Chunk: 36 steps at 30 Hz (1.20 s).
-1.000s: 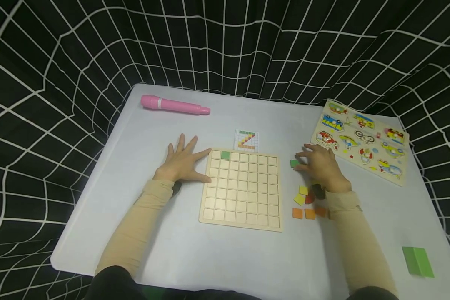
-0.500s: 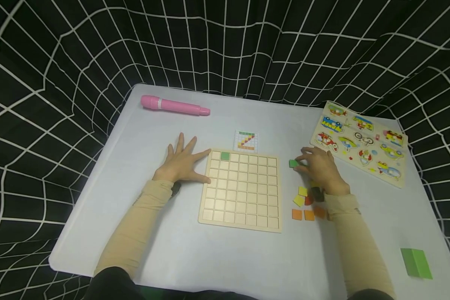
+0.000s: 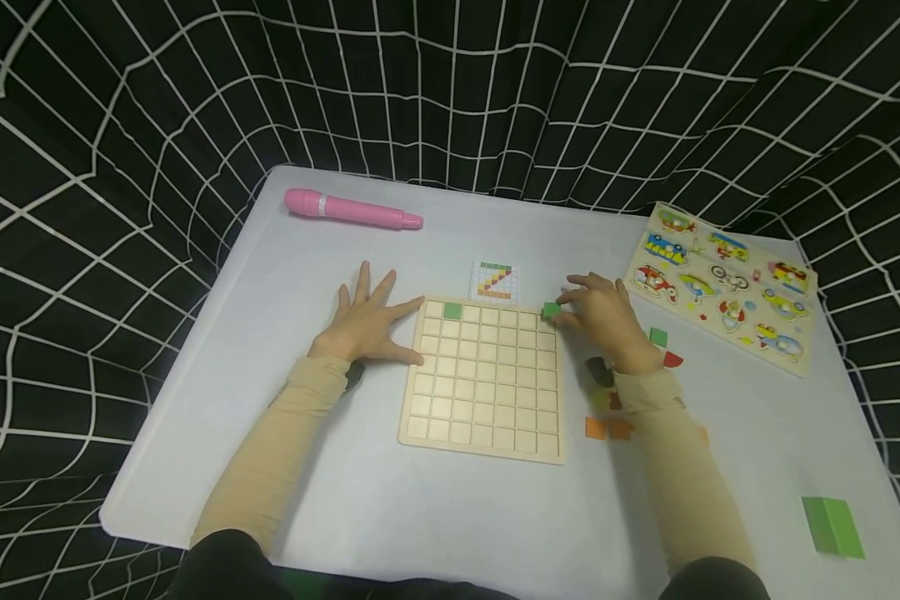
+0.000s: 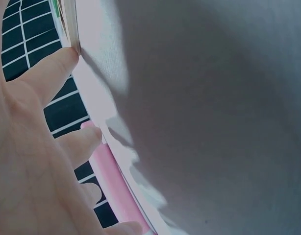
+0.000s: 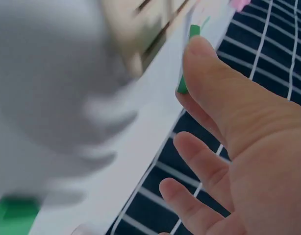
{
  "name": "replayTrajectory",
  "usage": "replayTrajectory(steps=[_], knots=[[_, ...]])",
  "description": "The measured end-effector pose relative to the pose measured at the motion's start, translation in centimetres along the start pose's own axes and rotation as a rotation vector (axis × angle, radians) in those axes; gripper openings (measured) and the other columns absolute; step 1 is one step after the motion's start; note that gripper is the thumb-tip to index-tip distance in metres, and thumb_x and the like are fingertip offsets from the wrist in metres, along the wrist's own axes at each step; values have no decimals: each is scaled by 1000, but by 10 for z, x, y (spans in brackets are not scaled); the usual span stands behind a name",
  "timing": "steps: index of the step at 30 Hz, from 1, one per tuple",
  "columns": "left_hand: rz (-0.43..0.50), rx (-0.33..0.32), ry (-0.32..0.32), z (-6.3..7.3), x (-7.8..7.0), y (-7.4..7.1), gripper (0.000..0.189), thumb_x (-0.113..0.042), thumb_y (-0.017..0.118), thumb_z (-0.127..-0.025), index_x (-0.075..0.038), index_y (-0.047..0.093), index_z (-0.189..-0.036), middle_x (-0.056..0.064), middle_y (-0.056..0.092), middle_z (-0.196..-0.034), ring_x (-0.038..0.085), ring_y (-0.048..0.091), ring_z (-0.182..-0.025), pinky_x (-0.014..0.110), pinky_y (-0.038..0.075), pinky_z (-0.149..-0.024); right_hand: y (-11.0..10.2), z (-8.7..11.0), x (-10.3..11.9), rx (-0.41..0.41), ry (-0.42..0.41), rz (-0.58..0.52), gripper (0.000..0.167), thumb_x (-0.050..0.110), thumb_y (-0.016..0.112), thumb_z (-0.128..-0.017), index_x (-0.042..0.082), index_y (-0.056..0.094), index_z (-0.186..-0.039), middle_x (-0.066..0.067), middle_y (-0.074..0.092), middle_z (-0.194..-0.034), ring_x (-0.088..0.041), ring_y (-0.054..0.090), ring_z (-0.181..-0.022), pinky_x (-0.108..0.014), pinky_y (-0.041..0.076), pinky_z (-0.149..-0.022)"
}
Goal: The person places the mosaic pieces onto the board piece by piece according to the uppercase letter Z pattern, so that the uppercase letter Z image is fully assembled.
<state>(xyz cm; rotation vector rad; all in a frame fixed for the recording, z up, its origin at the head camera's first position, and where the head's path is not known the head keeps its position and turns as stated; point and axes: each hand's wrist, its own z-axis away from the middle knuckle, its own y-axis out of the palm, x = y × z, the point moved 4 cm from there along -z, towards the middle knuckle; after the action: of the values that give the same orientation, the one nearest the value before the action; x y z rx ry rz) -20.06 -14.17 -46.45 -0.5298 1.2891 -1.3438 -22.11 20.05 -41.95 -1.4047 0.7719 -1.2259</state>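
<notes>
My left hand (image 3: 360, 323) is spread at the left edge of the wooden grid board (image 3: 407, 400), thumb and index fingertip against its rim. In the left wrist view the index fingertip (image 4: 69, 56) meets the board's side. A green square tile (image 3: 551, 311) is pinched between thumb and index finger of my right hand (image 3: 603, 321), over the board's top right corner. The right wrist view shows that tile (image 5: 194, 32) edge-on behind the thumb, the other fingers loosely bent. Another green tile (image 3: 452, 311) sits in the top row's second cell.
A pattern card (image 3: 494, 282) lies behind the board. Orange tiles (image 3: 596, 427), a green tile (image 3: 657, 337) and a red piece (image 3: 673, 359) lie to the right, others under the right arm. A vehicle puzzle (image 3: 720, 287), pink microphone-shaped toy (image 3: 354, 210) and green block (image 3: 832, 527) stand around.
My right hand has lifted a green tile from the table right of the board and carried it left to the board's top right corner. The left hand stays in place.
</notes>
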Motion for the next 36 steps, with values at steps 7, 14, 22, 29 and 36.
replayTrajectory(steps=[7, 14, 22, 29, 36], knots=[[1, 10, -10, 0, 1, 0, 106, -75, 77, -73, -37, 33, -161, 17, -3, -176, 49, -28, -156, 80, -2, -121, 7, -18, 31, 19, -49, 2, 39, 27, 78, -90, 4, 75, -121, -19, 50, -157, -45, 40, -150, -77, 17, -123], [-3, 20, -11, -2, 1, 0, 107, -76, 76, -72, -38, 32, -161, 15, -3, -176, 47, -29, -156, 79, -2, -122, 18, -27, 54, 56, -85, 12, 40, 30, 77, -90, 6, 75, -122, -16, 52, -157, -45, 40, -151, -76, 18, -123], [3, 23, -21, -2, 2, 0, 107, -76, 77, -72, -38, 31, -162, 15, -4, -177, 47, -29, -156, 78, -3, -123, 33, -36, 77, 64, -159, 3, 38, 33, 77, -89, 7, 77, -117, -13, 56, -153, -41, 43, -150, -77, 18, -123], [-23, 19, -4, -3, -2, -2, 107, -76, 77, -72, -37, 32, -161, 16, -2, -176, 48, -26, -157, 79, -1, -123, 40, -40, 88, 76, -164, 26, 37, 34, 77, -90, 8, 78, -115, -10, 58, -152, -41, 43, -150, -75, 16, -124], [-39, 28, -8, -2, 0, -4, 107, -77, 76, -73, -37, 31, -162, 16, -2, -176, 49, -25, -157, 79, 1, -123, 42, -43, 99, 72, -146, 65, 37, 34, 80, -87, 11, 78, -115, -8, 59, -152, -41, 43, -150, -73, 13, -126]])
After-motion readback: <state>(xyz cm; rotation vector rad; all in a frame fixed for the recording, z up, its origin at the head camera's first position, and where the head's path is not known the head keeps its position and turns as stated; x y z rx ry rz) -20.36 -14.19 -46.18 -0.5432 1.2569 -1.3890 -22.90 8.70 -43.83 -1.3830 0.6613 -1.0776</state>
